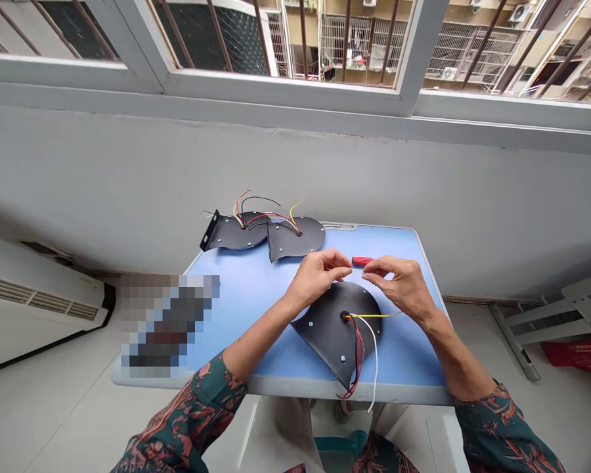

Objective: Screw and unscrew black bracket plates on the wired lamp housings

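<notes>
A black metal bracket [335, 322] with a rounded end lies on the blue table in front of me. Red, black, white and yellow wires [358, 341] come out of a hole in it, and small screws dot its surface. Over its far edge is my left hand [320, 272], thumb and fingers pinched together. My right hand [398, 282] faces it from the right, also pinched, with a tiny thing at its fingertips too small to name. A red tool handle [361, 261] lies just behind the right fingertips, its other end hidden by that hand.
Two similar black wired brackets [295, 238] lie at the back left of the blue table [256, 328]. A pixelated dark object [170, 322] is at the left front. Behind stands a wall [201, 157] below a barred window. A white appliance [39, 295] stands left on the floor.
</notes>
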`<state>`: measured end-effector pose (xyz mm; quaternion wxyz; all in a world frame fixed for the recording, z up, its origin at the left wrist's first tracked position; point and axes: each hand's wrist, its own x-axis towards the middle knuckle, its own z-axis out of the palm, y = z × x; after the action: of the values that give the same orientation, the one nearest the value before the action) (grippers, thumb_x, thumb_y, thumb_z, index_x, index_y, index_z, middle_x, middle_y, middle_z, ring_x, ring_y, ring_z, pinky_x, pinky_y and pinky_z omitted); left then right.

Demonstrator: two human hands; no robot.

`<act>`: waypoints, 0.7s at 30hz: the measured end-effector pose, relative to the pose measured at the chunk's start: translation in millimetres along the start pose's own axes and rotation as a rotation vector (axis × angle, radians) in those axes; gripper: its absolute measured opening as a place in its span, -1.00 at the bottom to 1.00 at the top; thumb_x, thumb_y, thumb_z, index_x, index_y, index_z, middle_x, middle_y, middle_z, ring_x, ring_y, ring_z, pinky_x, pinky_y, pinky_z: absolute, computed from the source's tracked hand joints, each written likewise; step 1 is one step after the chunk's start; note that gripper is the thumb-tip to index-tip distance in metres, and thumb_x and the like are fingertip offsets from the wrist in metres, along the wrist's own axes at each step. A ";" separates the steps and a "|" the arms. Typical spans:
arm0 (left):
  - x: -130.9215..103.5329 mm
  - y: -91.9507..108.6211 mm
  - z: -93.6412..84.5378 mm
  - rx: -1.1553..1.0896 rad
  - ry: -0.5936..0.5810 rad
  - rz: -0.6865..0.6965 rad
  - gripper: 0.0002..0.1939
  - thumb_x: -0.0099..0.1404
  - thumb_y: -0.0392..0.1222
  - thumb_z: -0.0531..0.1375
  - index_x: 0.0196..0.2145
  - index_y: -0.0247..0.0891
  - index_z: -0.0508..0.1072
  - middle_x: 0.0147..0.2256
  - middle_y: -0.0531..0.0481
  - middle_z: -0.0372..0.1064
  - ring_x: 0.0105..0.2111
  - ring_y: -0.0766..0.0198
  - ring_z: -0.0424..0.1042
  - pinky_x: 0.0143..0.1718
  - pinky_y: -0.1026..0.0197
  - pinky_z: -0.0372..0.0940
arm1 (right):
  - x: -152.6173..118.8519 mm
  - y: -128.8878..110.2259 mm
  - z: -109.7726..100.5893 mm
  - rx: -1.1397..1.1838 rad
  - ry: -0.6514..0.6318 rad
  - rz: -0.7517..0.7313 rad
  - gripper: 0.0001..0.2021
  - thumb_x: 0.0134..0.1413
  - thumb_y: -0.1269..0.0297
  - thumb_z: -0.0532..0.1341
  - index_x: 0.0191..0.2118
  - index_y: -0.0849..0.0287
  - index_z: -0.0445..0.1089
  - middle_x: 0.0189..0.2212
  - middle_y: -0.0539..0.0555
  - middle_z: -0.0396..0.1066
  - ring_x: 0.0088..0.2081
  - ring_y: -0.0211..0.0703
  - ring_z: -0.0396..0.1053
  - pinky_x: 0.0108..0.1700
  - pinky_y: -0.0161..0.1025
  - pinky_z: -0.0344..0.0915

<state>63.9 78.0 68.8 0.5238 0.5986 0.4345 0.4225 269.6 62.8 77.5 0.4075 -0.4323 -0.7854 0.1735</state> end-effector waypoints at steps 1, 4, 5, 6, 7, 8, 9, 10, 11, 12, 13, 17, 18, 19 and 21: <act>0.9 -4.9 -2.2 0.079 -0.025 0.014 -0.93 0.17 -0.24 0.33 -0.34 -0.26 0.57 -0.36 -0.02 0.57 -0.33 0.25 0.51 -0.21 0.19 0.40 | -2.4 3.3 -3.4 -0.039 -0.069 0.044 -0.88 0.17 0.38 0.31 -0.37 0.10 0.58 -0.41 -0.02 0.60 -0.43 -0.23 0.45 -0.30 -0.25 0.37; 1.0 -16.5 -5.0 0.302 -0.106 0.061 -0.84 0.17 -0.31 0.32 -0.26 -0.20 0.62 -0.22 -0.03 0.63 -0.20 0.16 0.56 -0.06 0.11 0.41 | -8.9 11.5 -7.5 -0.154 -0.226 0.142 -0.84 0.12 0.45 0.27 -0.40 0.11 0.59 -0.46 -0.04 0.56 -0.46 -0.24 0.39 -0.34 -0.25 0.29; 0.3 -18.7 -5.2 0.380 -0.135 0.083 -0.78 0.17 -0.32 0.34 -0.19 -0.17 0.64 -0.15 -0.03 0.63 -0.13 0.13 0.55 0.00 0.08 0.40 | -10.2 13.4 -7.5 -0.176 -0.262 0.165 -0.84 0.11 0.45 0.27 -0.39 0.11 0.59 -0.46 -0.04 0.56 -0.46 -0.24 0.38 -0.34 -0.25 0.27; -0.5 -20.0 -5.3 0.457 -0.165 0.102 -0.70 0.16 -0.32 0.36 -0.12 -0.15 0.64 -0.08 -0.04 0.62 -0.06 0.09 0.53 0.07 0.05 0.37 | -11.1 14.9 -7.5 -0.187 -0.292 0.187 -0.85 0.11 0.44 0.27 -0.38 0.11 0.59 -0.46 -0.04 0.56 -0.46 -0.24 0.38 -0.34 -0.25 0.26; -1.3 -20.5 -5.5 0.525 -0.193 0.114 -0.64 0.16 -0.32 0.38 -0.06 -0.13 0.63 -0.02 -0.04 0.60 0.00 0.05 0.51 0.11 0.02 0.35 | -11.4 16.1 -7.7 -0.184 -0.317 0.208 -0.86 0.12 0.41 0.28 -0.38 0.11 0.59 -0.46 -0.03 0.56 -0.45 -0.24 0.38 -0.33 -0.25 0.25; -1.8 -20.5 -5.9 0.579 -0.224 0.118 -0.59 0.16 -0.31 0.39 0.00 -0.12 0.61 0.02 -0.05 0.58 0.05 0.03 0.48 0.15 0.00 0.33 | -11.2 17.3 -8.3 -0.169 -0.339 0.233 -0.87 0.13 0.39 0.28 -0.36 0.11 0.60 -0.44 -0.03 0.56 -0.43 -0.23 0.39 -0.32 -0.25 0.25; -2.1 -20.2 -6.4 0.620 -0.255 0.117 -0.56 0.18 -0.30 0.39 0.04 -0.12 0.59 0.05 -0.06 0.56 0.09 0.02 0.46 0.18 -0.01 0.31 | -10.6 18.4 -9.2 -0.144 -0.359 0.261 -0.87 0.14 0.36 0.28 -0.36 0.11 0.60 -0.43 -0.02 0.57 -0.41 -0.22 0.40 -0.31 -0.24 0.26; -2.0 -19.7 -6.9 0.653 -0.288 0.111 -0.55 0.21 -0.28 0.39 0.07 -0.13 0.57 0.07 -0.06 0.55 0.11 0.02 0.45 0.19 0.00 0.30 | -9.7 19.5 -10.3 -0.114 -0.374 0.291 -0.87 0.15 0.33 0.28 -0.35 0.12 0.61 -0.41 -0.01 0.58 -0.39 -0.21 0.42 -0.29 -0.23 0.27; -1.7 -19.2 -7.4 0.677 -0.322 0.102 -0.55 0.24 -0.27 0.38 0.09 -0.14 0.55 0.08 -0.07 0.53 0.12 0.02 0.44 0.20 0.01 0.30 | -8.8 20.7 -11.5 -0.082 -0.386 0.321 -0.86 0.16 0.31 0.28 -0.35 0.12 0.61 -0.39 0.00 0.59 -0.38 -0.20 0.43 -0.28 -0.22 0.28; -1.2 -18.6 -7.8 0.695 -0.354 0.094 -0.56 0.26 -0.25 0.37 0.11 -0.15 0.54 0.08 -0.07 0.52 0.13 0.03 0.43 0.20 0.02 0.29 | -7.8 21.9 -12.5 -0.052 -0.397 0.350 -0.86 0.16 0.29 0.29 -0.35 0.12 0.61 -0.38 0.01 0.60 -0.37 -0.19 0.43 -0.27 -0.22 0.29; -0.6 -18.0 -8.1 0.707 -0.380 0.087 -0.57 0.28 -0.25 0.36 0.11 -0.16 0.53 0.09 -0.06 0.51 0.13 0.04 0.42 0.20 0.03 0.29 | -6.9 23.0 -13.3 -0.026 -0.403 0.376 -0.86 0.15 0.27 0.30 -0.35 0.12 0.62 -0.38 0.02 0.60 -0.37 -0.19 0.43 -0.26 -0.22 0.30; 0.7 -16.9 -7.4 0.735 -0.406 0.073 -0.60 0.32 -0.25 0.35 0.11 -0.17 0.54 0.08 -0.06 0.50 0.11 0.04 0.42 0.18 0.03 0.28 | -5.7 25.0 -13.0 0.030 -0.402 0.422 -0.87 0.12 0.23 0.32 -0.35 0.11 0.63 -0.38 0.00 0.60 -0.38 -0.20 0.41 -0.26 -0.22 0.31; 0.7 -16.9 -7.0 0.739 -0.405 0.074 -0.60 0.32 -0.25 0.35 0.11 -0.17 0.54 0.08 -0.06 0.50 0.10 0.04 0.41 0.18 0.03 0.28 | -5.8 24.9 -12.6 0.035 -0.398 0.422 -0.86 0.12 0.23 0.32 -0.35 0.10 0.63 -0.38 0.00 0.60 -0.38 -0.20 0.41 -0.26 -0.22 0.31; 0.5 -16.9 -6.6 0.740 -0.404 0.074 -0.61 0.32 -0.25 0.35 0.11 -0.17 0.53 0.07 -0.06 0.50 0.10 0.04 0.41 0.17 0.03 0.28 | -6.1 24.8 -12.2 0.040 -0.392 0.420 -0.86 0.12 0.22 0.31 -0.35 0.10 0.63 -0.37 0.00 0.60 -0.38 -0.20 0.41 -0.26 -0.22 0.31; 0.0 -16.8 -6.2 0.735 -0.399 0.076 -0.61 0.32 -0.26 0.35 0.10 -0.18 0.53 0.07 -0.07 0.50 0.10 0.05 0.41 0.17 0.04 0.28 | -6.6 24.5 -11.9 0.054 -0.380 0.418 -0.85 0.13 0.21 0.31 -0.35 0.10 0.63 -0.36 0.00 0.61 -0.38 -0.20 0.41 -0.27 -0.22 0.31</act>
<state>56.7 80.9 52.7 0.3334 0.8314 0.4238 0.1340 294.1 70.3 66.1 0.2197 -0.5336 -0.7366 0.3528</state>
